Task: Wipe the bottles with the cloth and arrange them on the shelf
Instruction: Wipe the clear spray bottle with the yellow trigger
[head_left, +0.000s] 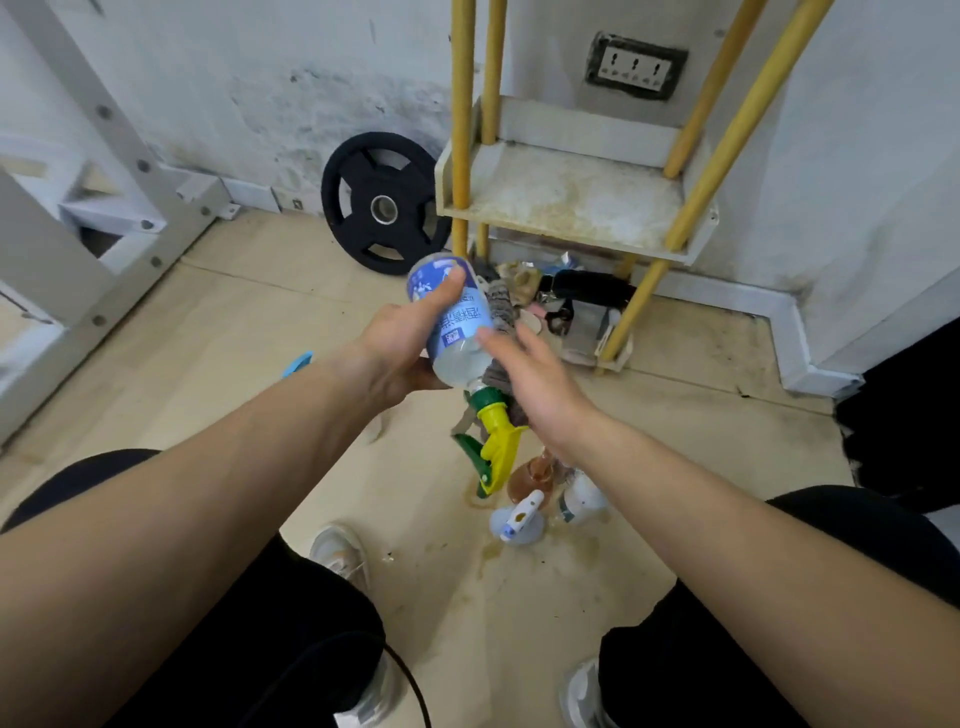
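Above the floor, left hand (402, 345) gripping inverted spray bottle (457, 332), blue Chinese-lettered label, right hand (540, 384) pressing cloth (501, 306)

A clear plastic spray bottle (451, 317) wears a blue-and-white label with pale print, its trigger head (493, 441) yellow over green. A grey striped cloth (501, 312) shows behind it. The shelf's (571, 208) poles are mustard yellow, its white tray stained brownish. A black round weight plate (384, 208) has a silver hub. The floor (234, 312) is beige, the trousers black.
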